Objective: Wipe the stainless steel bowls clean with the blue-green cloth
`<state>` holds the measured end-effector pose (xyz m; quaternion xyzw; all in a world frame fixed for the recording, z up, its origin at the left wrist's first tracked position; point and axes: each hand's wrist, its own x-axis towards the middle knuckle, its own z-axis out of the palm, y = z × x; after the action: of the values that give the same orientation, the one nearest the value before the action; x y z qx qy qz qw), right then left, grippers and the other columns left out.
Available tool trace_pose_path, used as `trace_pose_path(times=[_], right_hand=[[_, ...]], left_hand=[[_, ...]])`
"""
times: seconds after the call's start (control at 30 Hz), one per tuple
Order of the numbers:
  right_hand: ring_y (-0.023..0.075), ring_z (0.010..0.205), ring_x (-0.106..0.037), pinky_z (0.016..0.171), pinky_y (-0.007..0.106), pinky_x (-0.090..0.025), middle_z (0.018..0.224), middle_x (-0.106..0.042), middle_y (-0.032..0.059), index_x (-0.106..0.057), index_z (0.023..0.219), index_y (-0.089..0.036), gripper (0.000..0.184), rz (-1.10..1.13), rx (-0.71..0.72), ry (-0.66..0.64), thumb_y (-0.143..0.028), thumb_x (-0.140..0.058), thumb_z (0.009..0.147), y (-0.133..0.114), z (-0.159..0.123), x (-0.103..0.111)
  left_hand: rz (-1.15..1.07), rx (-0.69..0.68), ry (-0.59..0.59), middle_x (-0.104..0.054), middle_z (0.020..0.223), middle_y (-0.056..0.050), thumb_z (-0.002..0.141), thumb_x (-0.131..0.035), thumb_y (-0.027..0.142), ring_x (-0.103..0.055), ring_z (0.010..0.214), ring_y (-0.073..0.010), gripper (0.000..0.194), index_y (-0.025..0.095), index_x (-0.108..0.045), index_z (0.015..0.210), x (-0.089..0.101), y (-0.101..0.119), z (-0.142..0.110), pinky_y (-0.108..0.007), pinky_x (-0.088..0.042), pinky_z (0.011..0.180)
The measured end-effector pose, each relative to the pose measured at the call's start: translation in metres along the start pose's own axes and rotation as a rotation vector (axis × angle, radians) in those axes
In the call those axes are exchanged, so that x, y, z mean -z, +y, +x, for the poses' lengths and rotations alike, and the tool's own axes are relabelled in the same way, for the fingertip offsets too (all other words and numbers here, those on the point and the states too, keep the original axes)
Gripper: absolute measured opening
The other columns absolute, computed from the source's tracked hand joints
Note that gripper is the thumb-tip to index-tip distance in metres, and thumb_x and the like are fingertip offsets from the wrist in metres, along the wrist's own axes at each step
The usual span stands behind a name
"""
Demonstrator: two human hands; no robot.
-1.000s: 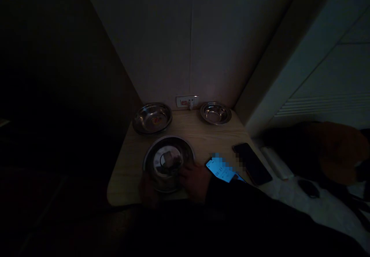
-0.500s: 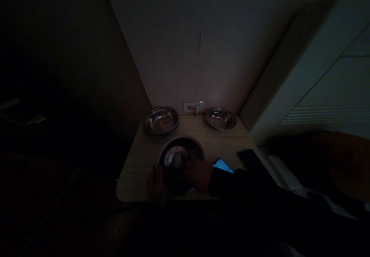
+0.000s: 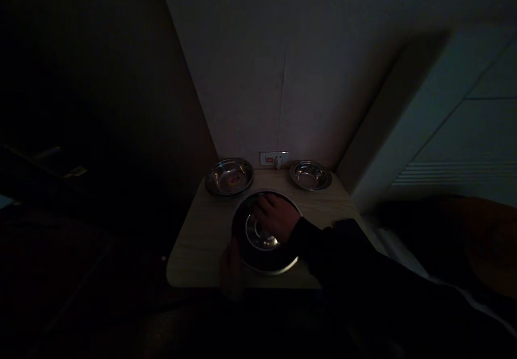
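Note:
A large shiny metal bowl [image 3: 269, 266] is at the front of the small wooden table, its inside facing me. My left hand [image 3: 231, 273], dim and smeared, grips the bowl's left rim. My right hand [image 3: 278, 218] reaches into the bowl from the right, with fingers curled against its inner far side. What those fingers hold, if anything, is too dark to make out. Below them a bright round ring shows in the bowl; whether it is the base or a smaller dish I cannot tell.
Metal basins [image 3: 229, 177] stand at the table's back left, and smaller metal bowls [image 3: 311, 176] at the back right. Between them, a wall socket [image 3: 273, 159] holds a plug. A dark phone [image 3: 350, 229] lies by the right edge of the wooden table [image 3: 194, 251]. The room is very dark.
The bowl has shifted right and its bright inner ring now shows. My right hand has moved up toward its far side. The lit phone screen is now hidden behind my sleeve or the bowl.

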<state>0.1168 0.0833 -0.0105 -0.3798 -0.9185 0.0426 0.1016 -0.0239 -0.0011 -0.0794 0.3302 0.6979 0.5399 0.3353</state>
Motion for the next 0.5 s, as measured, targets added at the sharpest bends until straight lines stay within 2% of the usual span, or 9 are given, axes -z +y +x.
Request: trace_pose_path(times=[0.13, 0.27, 0.4, 0.5], right_hand=[[0.0271, 0.108, -0.047, 0.086, 0.042, -0.044, 0.12, -0.05, 0.0174, -0.052, 0.116, -0.013, 0.029, 0.155, -0.066, 0.072, -0.013, -0.046, 0.087, -0.035, 0.024, -0.009], [0.0193, 0.102, -0.054, 0.087, 0.032, -0.045, 0.111, -0.056, 0.0112, -0.051, 0.112, -0.013, 0.03, 0.309, 0.026, 0.027, -0.013, -0.052, 0.082, -0.059, 0.026, -0.018], [0.016, 0.093, -0.059, 0.08, 0.025, -0.049, 0.105, -0.061, 0.008, -0.054, 0.108, -0.013, 0.031, 0.364, 0.125, -0.073, -0.013, -0.058, 0.077, -0.056, 0.009, -0.023], [0.0182, 0.089, -0.061, 0.076, 0.027, -0.05, 0.102, -0.063, 0.006, -0.06, 0.104, -0.018, 0.031, 0.306, 0.188, -0.161, -0.013, -0.062, 0.073, -0.046, -0.012, -0.027]], left_hand=[[-0.062, 0.022, 0.023, -0.069, 0.078, -0.011, 0.078, -0.053, 0.044, -0.063, 0.09, -0.0289, 0.031, 0.018, -0.069, 0.083, -0.001, 0.0, 0.011, -0.038, -0.051, 0.076], [-0.101, 0.015, 0.09, -0.069, 0.092, -0.012, 0.077, -0.054, 0.041, -0.06, 0.102, -0.0288, 0.031, 0.018, -0.067, 0.093, 0.002, -0.003, 0.022, -0.04, -0.048, 0.086], [-0.283, 0.101, 0.057, -0.069, 0.094, -0.012, 0.085, -0.033, 0.054, -0.063, 0.097, -0.0271, 0.051, 0.018, -0.067, 0.1, 0.0, -0.007, 0.018, -0.041, -0.051, 0.081], [-0.401, 0.21, 0.009, -0.07, 0.087, -0.012, 0.082, -0.037, 0.06, -0.065, 0.09, -0.028, 0.057, 0.016, -0.069, 0.096, 0.0, -0.01, 0.017, -0.04, -0.053, 0.076]])
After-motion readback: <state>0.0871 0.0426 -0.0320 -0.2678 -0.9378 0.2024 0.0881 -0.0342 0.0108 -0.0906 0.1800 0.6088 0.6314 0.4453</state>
